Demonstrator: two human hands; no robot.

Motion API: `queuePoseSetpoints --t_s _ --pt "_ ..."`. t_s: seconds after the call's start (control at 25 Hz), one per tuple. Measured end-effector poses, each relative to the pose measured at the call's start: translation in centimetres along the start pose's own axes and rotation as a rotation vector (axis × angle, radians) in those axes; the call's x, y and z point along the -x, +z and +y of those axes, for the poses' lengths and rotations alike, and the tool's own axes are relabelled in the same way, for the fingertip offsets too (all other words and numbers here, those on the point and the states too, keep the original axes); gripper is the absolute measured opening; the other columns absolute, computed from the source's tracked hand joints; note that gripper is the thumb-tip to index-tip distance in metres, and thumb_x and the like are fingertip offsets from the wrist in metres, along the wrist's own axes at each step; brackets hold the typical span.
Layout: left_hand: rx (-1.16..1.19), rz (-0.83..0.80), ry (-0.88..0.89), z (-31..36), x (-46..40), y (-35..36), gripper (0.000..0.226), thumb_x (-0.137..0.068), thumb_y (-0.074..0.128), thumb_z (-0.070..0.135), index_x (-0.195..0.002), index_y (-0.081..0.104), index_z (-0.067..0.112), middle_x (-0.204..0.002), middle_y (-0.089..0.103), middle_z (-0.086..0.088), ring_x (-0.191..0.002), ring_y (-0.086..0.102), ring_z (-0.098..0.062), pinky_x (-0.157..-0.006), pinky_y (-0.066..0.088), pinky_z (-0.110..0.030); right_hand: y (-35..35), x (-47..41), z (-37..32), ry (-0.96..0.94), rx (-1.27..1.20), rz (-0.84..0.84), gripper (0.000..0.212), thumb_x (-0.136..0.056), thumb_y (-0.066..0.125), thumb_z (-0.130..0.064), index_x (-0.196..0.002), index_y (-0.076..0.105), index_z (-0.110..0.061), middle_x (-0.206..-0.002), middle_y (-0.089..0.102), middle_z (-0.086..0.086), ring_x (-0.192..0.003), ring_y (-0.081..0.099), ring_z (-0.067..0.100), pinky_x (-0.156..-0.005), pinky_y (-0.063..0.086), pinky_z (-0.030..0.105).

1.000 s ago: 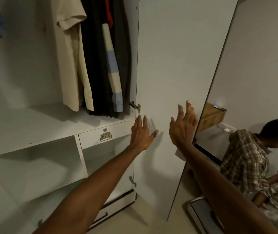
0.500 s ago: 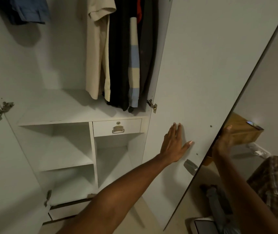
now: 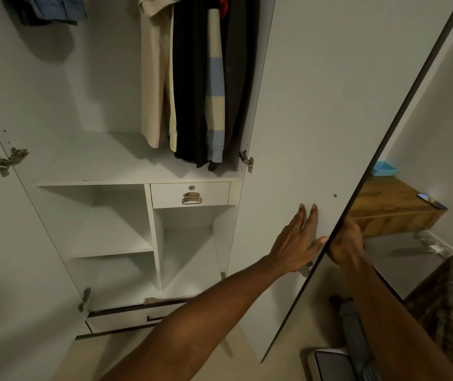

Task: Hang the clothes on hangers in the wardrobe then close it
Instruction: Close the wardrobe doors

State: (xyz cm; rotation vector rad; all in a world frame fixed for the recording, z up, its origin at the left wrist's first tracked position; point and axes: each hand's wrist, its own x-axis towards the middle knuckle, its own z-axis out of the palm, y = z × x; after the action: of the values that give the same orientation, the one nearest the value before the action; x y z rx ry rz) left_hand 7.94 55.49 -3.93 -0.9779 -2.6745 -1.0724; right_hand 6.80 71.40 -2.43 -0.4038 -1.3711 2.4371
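wardrobe (image 3: 104, 160) stands open, both doors swung out. right door (image 3: 316, 105) angled toward camera, edge-on. clothes (image 3: 192, 78) hang in the upper right of the wardrobe, above the small drawer (image 3: 191, 194). left hand (image 3: 296, 243) lies flat on the door's inner face, grip released. right hand (image 3: 346, 246) sits behind the door edge; fingers hidden, grip cannot be told.
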Motion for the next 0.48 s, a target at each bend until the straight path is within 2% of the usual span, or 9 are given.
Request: queuePoseSetpoints --t_s 0.12,0.24,0.32,0.48 --pt "0.013 0.012 0.018 -0.2 0.7 0.3 0.078 -0.105 0.033 0.060 -0.160 -0.017 0.035 -0.170 -0.012 -0.009 -0.154 0.023 -0.034 -0.114 0.041 -0.050 0.7 1.2 0.3 -0.006 -0.034 0.017 0.067 -0.068 0.087 -0.038 -0.128 0.070 -0.013 -0.128 0.071 0.010 -0.120 0.067 0.030 -0.103 0.052 0.046" --pt "-0.002 0.041 0.032 -0.6 2.0 -0.1 0.077 -0.105 0.033 0.060 -0.161 -0.013 0.033 -0.171 -0.005 -0.010 -0.138 0.050 -0.035 -0.102 0.053 -0.047 1.4 2.8 1.1 -0.021 -0.039 0.023 0.037 -0.093 0.070 -0.028 -0.126 0.070 -0.012 -0.123 0.073 0.009 -0.117 0.068 0.028 -0.093 0.058 0.041" --pt "-0.001 0.055 0.031 -0.9 3.4 -1.0 0.077 -0.103 0.030 0.063 -0.162 -0.008 0.031 -0.171 0.001 -0.010 -0.125 0.061 -0.035 -0.100 0.055 -0.047 2.2 3.7 1.7 0.005 -0.056 -0.008 0.036 -0.100 0.063 -0.030 -0.130 0.067 -0.011 -0.124 0.073 0.008 -0.114 0.070 0.025 -0.089 0.060 0.038" --pt "0.024 0.073 0.040 -2.1 6.6 -2.7 0.076 -0.105 0.036 0.058 -0.164 -0.001 0.027 -0.170 0.014 -0.009 -0.133 0.055 -0.035 -0.106 0.050 -0.048 4.0 6.3 3.1 0.048 -0.067 -0.027 0.047 -0.095 0.068 -0.037 -0.134 0.065 -0.011 -0.129 0.070 0.010 -0.120 0.067 0.029 -0.092 0.057 0.041"
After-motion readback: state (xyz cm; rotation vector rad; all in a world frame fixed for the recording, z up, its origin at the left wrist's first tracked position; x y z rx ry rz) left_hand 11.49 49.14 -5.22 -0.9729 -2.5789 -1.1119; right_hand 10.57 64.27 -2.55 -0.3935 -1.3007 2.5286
